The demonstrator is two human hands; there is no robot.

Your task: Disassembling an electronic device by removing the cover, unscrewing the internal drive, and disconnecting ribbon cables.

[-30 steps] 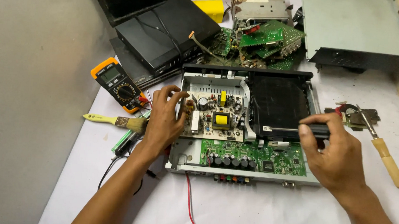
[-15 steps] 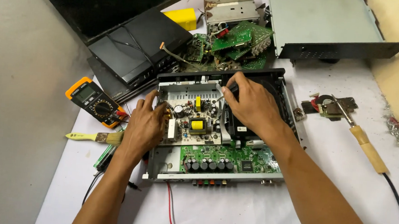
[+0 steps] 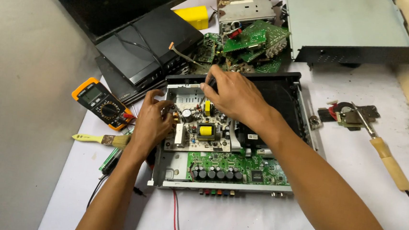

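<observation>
Both hands in the opened player chassis (image 3: 162, 172) mid-table: cover already off, boards still seated, left hand (image 3: 152, 121) curled against the pale power board (image 3: 198, 129), right hand (image 3: 232, 95) pinching something unclear at its far edge.

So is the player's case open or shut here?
Open: the player's case has no top cover, so its pale board and green board lie exposed.

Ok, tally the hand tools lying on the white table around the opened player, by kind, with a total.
Multimeter, orange-cased: 1
Brush, yellow-handled: 1
Soldering iron, wooden-handled: 1
Total: 3
Both hands, the left hand and the right hand, are inside the open chassis; whether they hold anything is hidden.
</observation>
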